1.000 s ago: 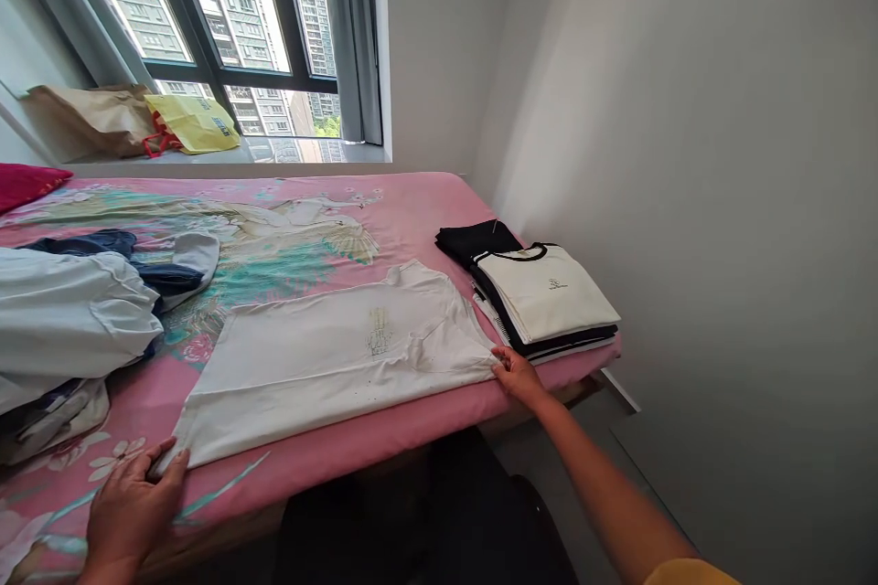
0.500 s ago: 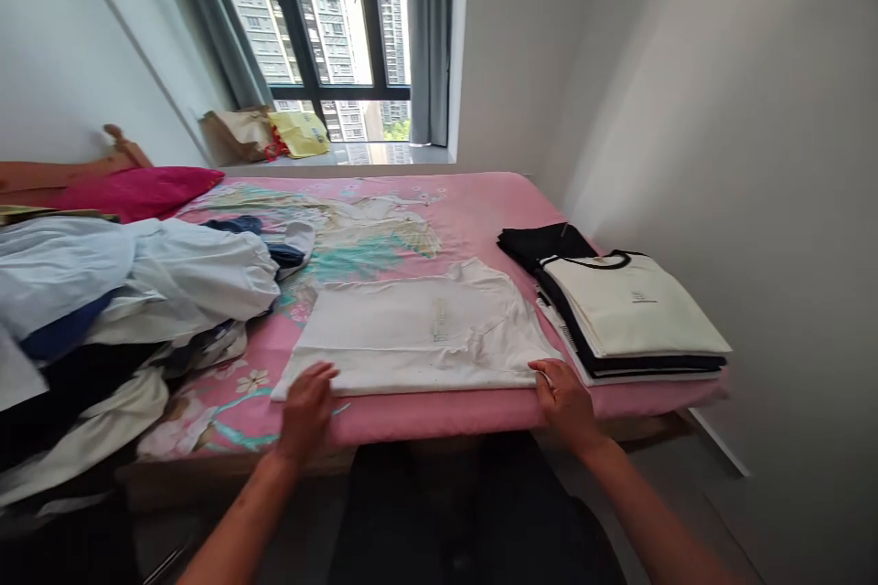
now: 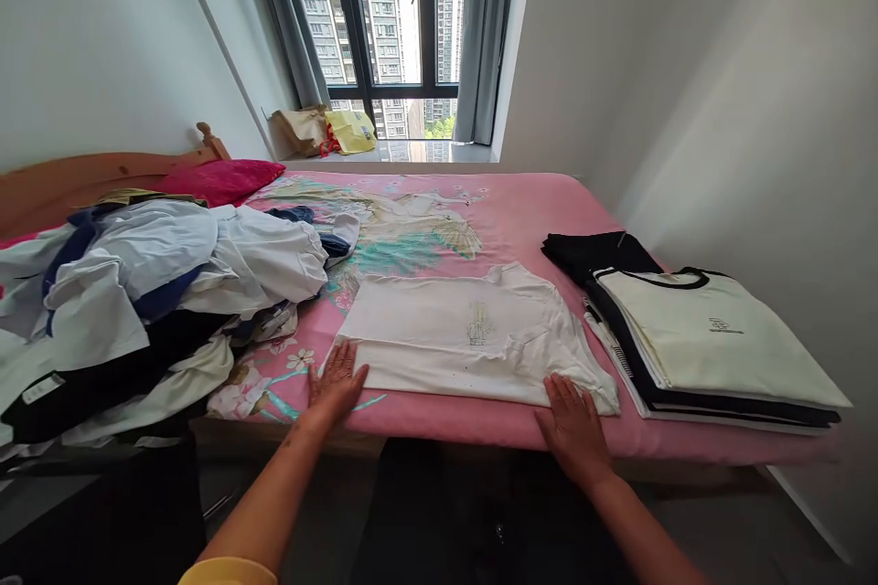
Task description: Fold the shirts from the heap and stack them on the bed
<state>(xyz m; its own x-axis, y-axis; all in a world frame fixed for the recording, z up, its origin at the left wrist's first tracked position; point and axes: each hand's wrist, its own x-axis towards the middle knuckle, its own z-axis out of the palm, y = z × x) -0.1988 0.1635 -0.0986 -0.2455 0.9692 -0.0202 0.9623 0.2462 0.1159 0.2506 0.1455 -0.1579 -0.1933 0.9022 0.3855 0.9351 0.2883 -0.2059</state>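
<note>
A white T-shirt (image 3: 425,315) lies on the bed in front of me, its near side folded over in a long strip. My left hand (image 3: 338,384) rests flat on its lower left corner, fingers stretched out. My right hand (image 3: 574,425) lies on the near edge towards the right end, fingers spread, by the bunched sleeve. Neither hand grips the cloth. A faint printed design shows in the middle of the shirt, and some creases run across its right part.
To the right is a stack of folded shirts (image 3: 720,338), a cream one on top, with a folded black garment (image 3: 590,254) behind. A loose heap of clothes (image 3: 165,265) covers the left of the pink bed (image 3: 521,201). Bags (image 3: 349,130) sit on the windowsill.
My view has turned left. Both hands have gone from curled fingers at the shirt's near edge to lying flat on the cloth. The right hand no longer pinches the corner.
</note>
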